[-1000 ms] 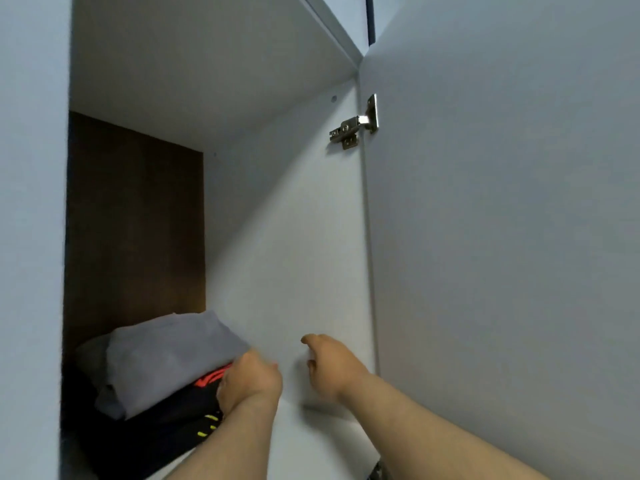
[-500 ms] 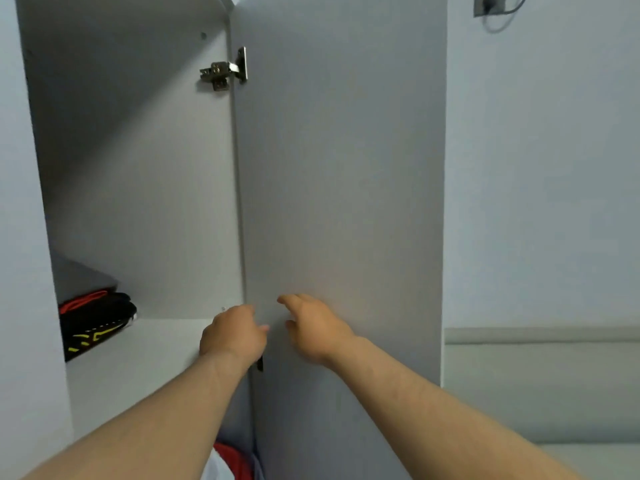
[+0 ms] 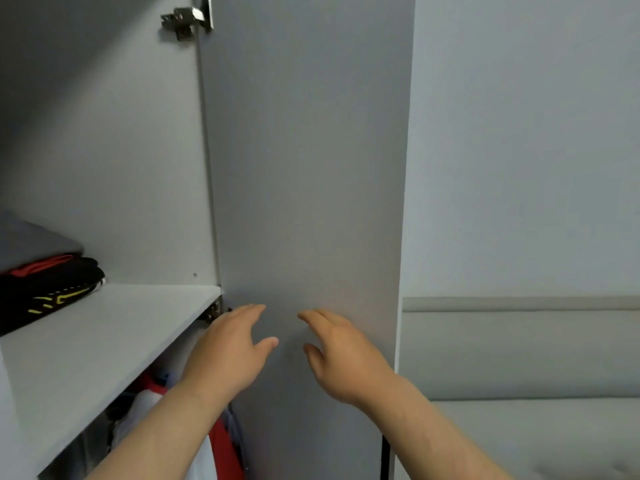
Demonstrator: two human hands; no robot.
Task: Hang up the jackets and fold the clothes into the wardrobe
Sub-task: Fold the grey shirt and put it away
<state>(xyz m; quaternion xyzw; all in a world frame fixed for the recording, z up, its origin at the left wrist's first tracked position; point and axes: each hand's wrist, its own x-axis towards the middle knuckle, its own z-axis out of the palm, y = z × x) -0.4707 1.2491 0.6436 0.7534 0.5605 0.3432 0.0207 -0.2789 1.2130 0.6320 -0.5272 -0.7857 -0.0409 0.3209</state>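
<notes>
A stack of folded clothes (image 3: 45,282) lies at the left on the white wardrobe shelf (image 3: 114,327): a grey garment on top of a black one with red and yellow marks. Below the shelf hang garments (image 3: 221,448) in red, white and blue, partly hidden by my left arm. My left hand (image 3: 232,348) and my right hand (image 3: 343,355) are both empty with relaxed, spread fingers, held side by side in front of the open grey wardrobe door (image 3: 304,168), just past the shelf's right front corner.
A metal hinge (image 3: 188,19) joins the door to the wardrobe side at the top. A second hinge (image 3: 213,311) sits at shelf height. Right of the door are a pale wall (image 3: 519,133) and a padded grey headboard (image 3: 519,351).
Both hands have drawn back out of the shelf, away from the folded stack, and opened. The view has swung right and down, showing the door, the wall and the hanging clothes.
</notes>
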